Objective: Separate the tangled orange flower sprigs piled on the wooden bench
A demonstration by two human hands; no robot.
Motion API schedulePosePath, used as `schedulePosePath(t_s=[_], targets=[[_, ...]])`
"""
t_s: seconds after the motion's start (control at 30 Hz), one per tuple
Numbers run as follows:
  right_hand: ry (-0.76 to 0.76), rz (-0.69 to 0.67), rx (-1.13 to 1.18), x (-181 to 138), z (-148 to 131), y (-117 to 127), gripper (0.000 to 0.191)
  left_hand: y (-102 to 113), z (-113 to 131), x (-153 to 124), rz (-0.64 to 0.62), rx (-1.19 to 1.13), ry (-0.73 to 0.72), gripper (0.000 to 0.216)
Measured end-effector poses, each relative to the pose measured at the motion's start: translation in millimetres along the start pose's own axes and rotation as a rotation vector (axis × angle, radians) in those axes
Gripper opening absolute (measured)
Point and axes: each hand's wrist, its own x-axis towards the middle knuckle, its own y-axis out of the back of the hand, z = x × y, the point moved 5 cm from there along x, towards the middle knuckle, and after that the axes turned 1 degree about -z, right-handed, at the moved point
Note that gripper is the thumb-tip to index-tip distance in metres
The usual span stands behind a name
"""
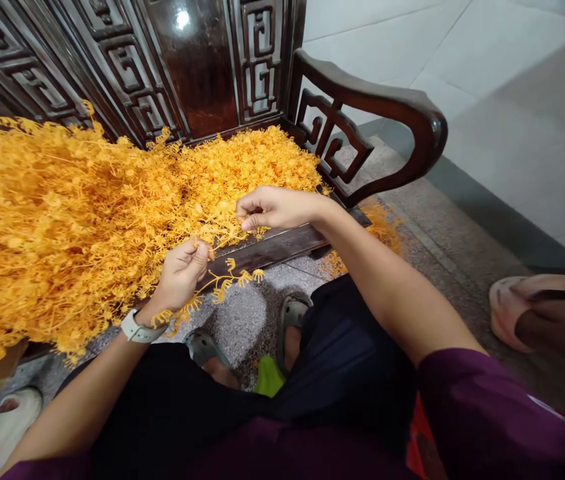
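Note:
My left hand (185,268), with a pale watch band (138,328) at the wrist, pinches a yellow-orange artificial flower sprig (223,285) between thumb and fingers. The sprig's thin branches hang below and to the right of that hand, over the bench's front edge. Just up and to the right is my right hand (265,208), its fingers curled toward the thumb above the flower pile; whatever lies between its fingertips is too small to make out. Beneath and behind both hands spreads a big heap of the same yellow-orange sprigs (77,220).
The heap lies on a dark carved wooden bench (267,248) with a curved armrest (387,100) at right. Orange scraps (381,227) litter the floor past it. Other people's feet (522,313) show at the right and lower left. Something bright green (269,377) is between my feet.

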Motion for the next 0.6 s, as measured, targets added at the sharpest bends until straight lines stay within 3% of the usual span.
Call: schedulePosePath(t_s=[0.1, 0.23, 0.3, 0.37, 0.5, 0.53, 0.57, 0.6], targets=[[-0.134, 0.11, -0.155, -16.6, 18.5, 23.6, 0.017, 6.3, 8.9, -0.3, 0.035, -0.018, -0.029, 0.037], [-0.411, 0.602, -0.238, -61.7, 50.7, 76.0, 0.013, 27.0, 21.6, 4.2, 0.117, -0.089, -0.024, 0.041], [-0.427, 0.689, -0.105, -73.5, 51.8, 82.8, 0.012, 36.7, 21.6, 8.3, 0.15, -0.096, 0.024, 0.045], [-0.377, 0.482, 0.066, -67.3, 37.9, 68.6, 0.019, 44.1, 18.1, 12.9, 0.18, -0.111, 0.072, 0.049], [-0.2, -0.379, 0.381, -48.9, -19.8, 10.2, 0.027, 50.8, 11.8, 22.1, 0.217, -0.13, 0.118, 0.05], [-0.144, -0.502, 0.445, -46.7, -30.5, 4.0, 0.026, 50.9, 11.1, 24.1, 0.215, -0.127, 0.125, 0.05], [-0.076, -0.498, 0.52, -41.9, -35.9, 5.8, 0.028, 50.3, 10.7, 25.8, 0.211, -0.122, 0.13, 0.05], [-0.005, -0.365, 0.606, -34.7, -34.9, 15.5, 0.03, 49.2, 10.4, 27.2, 0.205, -0.118, 0.132, 0.051]])
